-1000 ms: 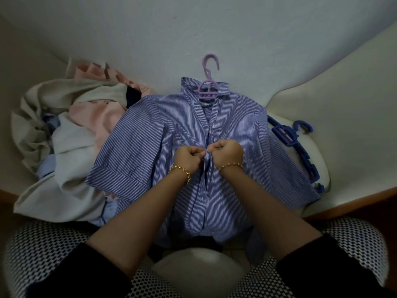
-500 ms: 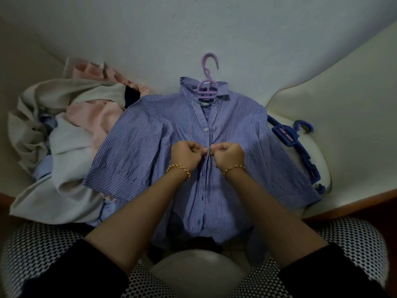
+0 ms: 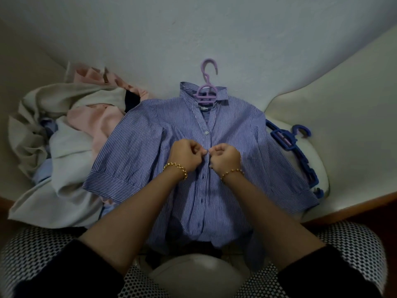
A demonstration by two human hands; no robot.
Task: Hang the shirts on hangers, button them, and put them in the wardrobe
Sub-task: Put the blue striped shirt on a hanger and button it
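Striped shirt (image 3: 137, 147): blue-and-white, short-sleeved, laid flat, front up, sleeves spread; lilac hanger (image 3: 207, 91) seated in its collar, hook projecting beyond it; one white button (image 3: 206, 132) visible below the collar; pile of shirts (image 3: 64, 136) at its left; blue hangers (image 3: 287, 143) at its right.

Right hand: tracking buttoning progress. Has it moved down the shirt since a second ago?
No. The right hand still pinches the shirt just below the fastened white button.
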